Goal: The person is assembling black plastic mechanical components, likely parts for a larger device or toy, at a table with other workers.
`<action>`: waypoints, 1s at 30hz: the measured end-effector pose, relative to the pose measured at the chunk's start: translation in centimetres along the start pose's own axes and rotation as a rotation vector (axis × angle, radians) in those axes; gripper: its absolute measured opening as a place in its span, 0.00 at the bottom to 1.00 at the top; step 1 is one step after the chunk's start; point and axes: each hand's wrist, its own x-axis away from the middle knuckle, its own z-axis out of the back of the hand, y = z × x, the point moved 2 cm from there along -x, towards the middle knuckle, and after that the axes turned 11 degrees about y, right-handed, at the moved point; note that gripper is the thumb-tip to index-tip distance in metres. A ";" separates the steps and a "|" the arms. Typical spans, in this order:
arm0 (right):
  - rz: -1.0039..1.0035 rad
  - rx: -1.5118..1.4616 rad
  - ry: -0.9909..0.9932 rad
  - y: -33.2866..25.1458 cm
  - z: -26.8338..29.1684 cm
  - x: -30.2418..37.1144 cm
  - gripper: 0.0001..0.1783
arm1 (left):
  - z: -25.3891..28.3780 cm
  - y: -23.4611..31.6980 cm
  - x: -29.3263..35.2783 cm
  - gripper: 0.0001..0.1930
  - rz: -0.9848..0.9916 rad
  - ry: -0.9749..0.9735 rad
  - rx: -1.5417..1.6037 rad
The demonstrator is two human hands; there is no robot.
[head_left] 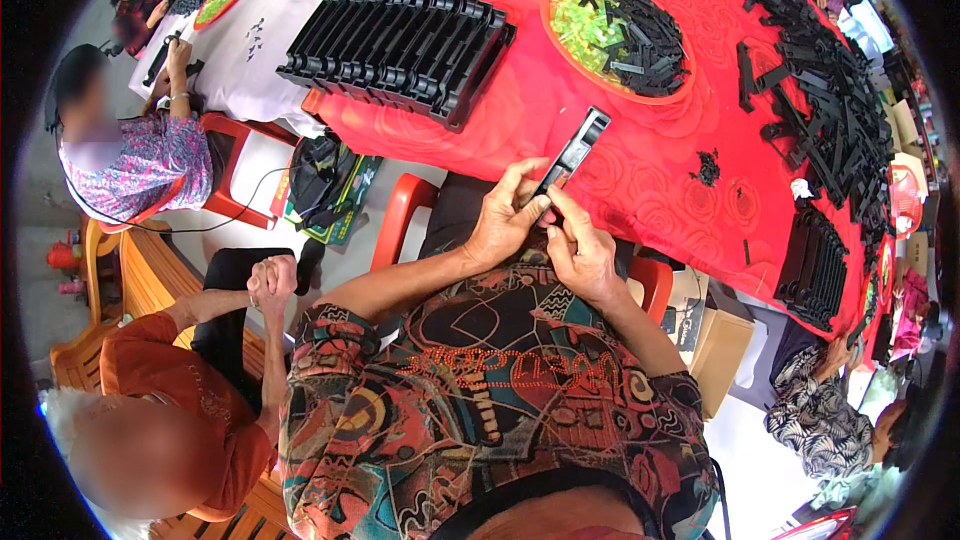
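My left hand (505, 217) grips the lower end of a long black plastic part (574, 150) that points up and right over the red tablecloth (520, 110). My right hand (580, 250) sits just below and beside it, its fingers pinched at the part's lower end, touching it. Both hands are close together at the table's near edge. What the right fingertips hold, if anything small, is hidden.
A red round tray (620, 35) holds green pieces and black parts. Stacked black trays (400, 45) stand at the back left, a long heap of black parts (830, 90) on the right. Other people sit to the left on red and wooden chairs.
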 end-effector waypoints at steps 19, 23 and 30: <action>0.159 0.116 0.047 1.1 -0.1 0.1 0.23 | 0.3 0.9 0.0 0.22 -0.226 0.141 -0.331; 0.177 0.142 0.057 1.1 -0.4 0.1 0.23 | 1.3 -2.2 0.1 0.20 -0.178 0.233 -0.300; -0.195 0.001 0.005 2.4 -1.0 -0.3 0.26 | 1.0 -1.0 -0.5 0.20 -0.189 0.172 -0.314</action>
